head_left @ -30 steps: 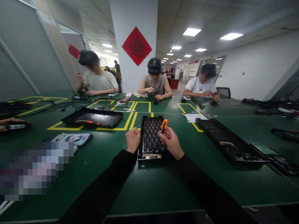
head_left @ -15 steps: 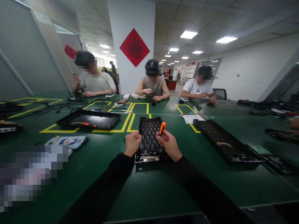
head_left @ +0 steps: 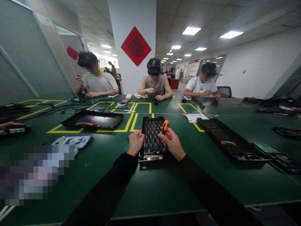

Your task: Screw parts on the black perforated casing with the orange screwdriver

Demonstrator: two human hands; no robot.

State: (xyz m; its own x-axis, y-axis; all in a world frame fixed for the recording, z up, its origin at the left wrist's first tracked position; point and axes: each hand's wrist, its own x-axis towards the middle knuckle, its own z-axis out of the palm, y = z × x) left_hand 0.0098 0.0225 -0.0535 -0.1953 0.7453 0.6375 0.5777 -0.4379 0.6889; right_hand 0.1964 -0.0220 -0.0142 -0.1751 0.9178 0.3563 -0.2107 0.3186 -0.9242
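Note:
A black rectangular plastic housing (head_left: pixel 154 133) lies on the green table in front of me, its inside patterned with rows of shiny, rounded shapes. At its near end runs a pale strip (head_left: pixel 151 157). My left hand (head_left: pixel 136 142) is closed at the housing's left edge, fingers curled against the rim. In my right hand (head_left: pixel 173 145) is a screwdriver (head_left: pixel 165 127) with an orange and black handle, held between thumb and fingers. It stands tilted over the housing, and its dark shaft points down toward the near end. The tip is hard to make out.
A black tray (head_left: pixel 94 121) with orange-handled tools sits to the left, a long black casing (head_left: pixel 225 139) to the right. Nearer left lies a phone-like item (head_left: pixel 72 142). Cables (head_left: pixel 63 107) run across the far left. Several people wearing headsets sit across the table (head_left: pixel 105 188).
The whole view has shifted slightly, so things appear a little further right. Both hands keep nearly the same pose, with the screwdriver still over the housing.

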